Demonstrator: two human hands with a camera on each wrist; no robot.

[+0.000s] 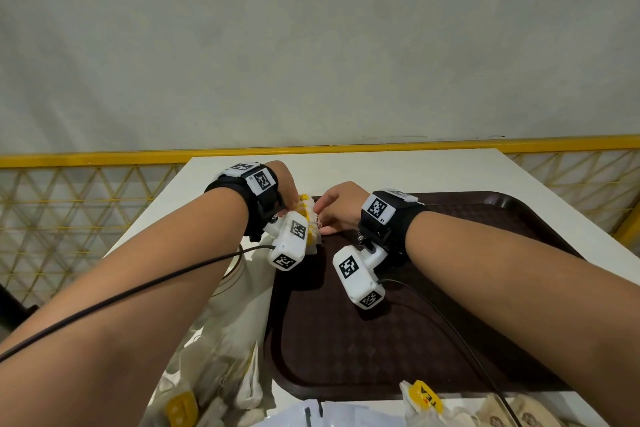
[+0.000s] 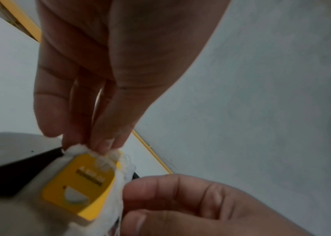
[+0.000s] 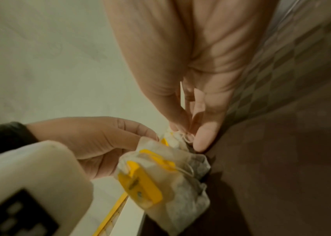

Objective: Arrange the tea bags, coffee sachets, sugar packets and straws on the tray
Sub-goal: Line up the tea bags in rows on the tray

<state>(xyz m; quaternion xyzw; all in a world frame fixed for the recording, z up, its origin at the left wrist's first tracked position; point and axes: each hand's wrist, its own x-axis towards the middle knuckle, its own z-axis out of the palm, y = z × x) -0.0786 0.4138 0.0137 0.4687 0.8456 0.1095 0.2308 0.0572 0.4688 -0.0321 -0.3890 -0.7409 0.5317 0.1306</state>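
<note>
Brown patterned plastic tray is my landmark on the white table. Head view: my left hand and right hand meet at the tray's far-left corner over white paper tea bags with yellow tags. Left wrist view: left fingertips pinch the bags' top edge. Right wrist view: right fingertips pinch the bundle above the tray's edge.

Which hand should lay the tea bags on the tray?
Probably the right hand: it pinches the tea bags right above the tray. The left hand grips them too, but over the table.
</note>
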